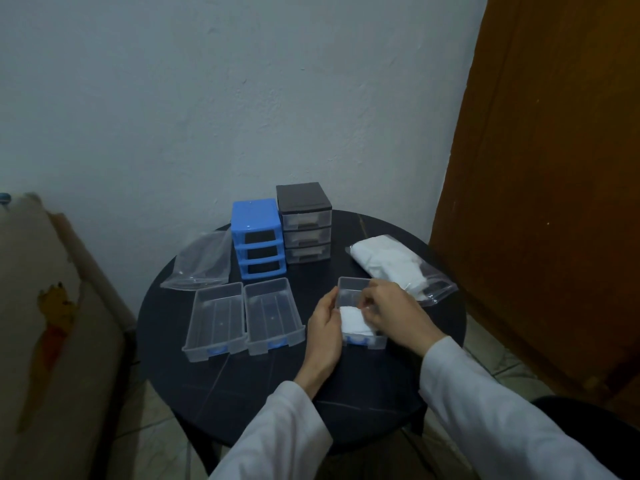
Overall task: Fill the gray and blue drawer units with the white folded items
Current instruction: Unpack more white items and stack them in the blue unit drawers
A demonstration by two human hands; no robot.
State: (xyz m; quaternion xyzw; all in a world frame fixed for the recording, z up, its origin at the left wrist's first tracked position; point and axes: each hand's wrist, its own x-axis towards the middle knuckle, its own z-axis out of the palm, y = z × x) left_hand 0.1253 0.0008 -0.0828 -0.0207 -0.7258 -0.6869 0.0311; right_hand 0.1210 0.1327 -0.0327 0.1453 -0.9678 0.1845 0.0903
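Observation:
A blue drawer frame (258,239) stands empty at the back of the round table, with a gray drawer unit (304,223) beside it holding three shut drawers. Two clear drawers (214,320) (273,315) lie empty in front of the blue frame. A third clear drawer (353,292) sits to their right with a white folded item (355,323) in its near end. My left hand (323,327) grips that drawer's left wall. My right hand (391,306) pinches the white item's far edge. A clear bag of white folded items (388,263) lies at the right.
An empty clear zip bag (201,261) lies at the table's left rear. The black round table (277,386) stands against a pale wall, with a brown wooden door (540,202) to the right and a printed cloth surface (45,323) to the left.

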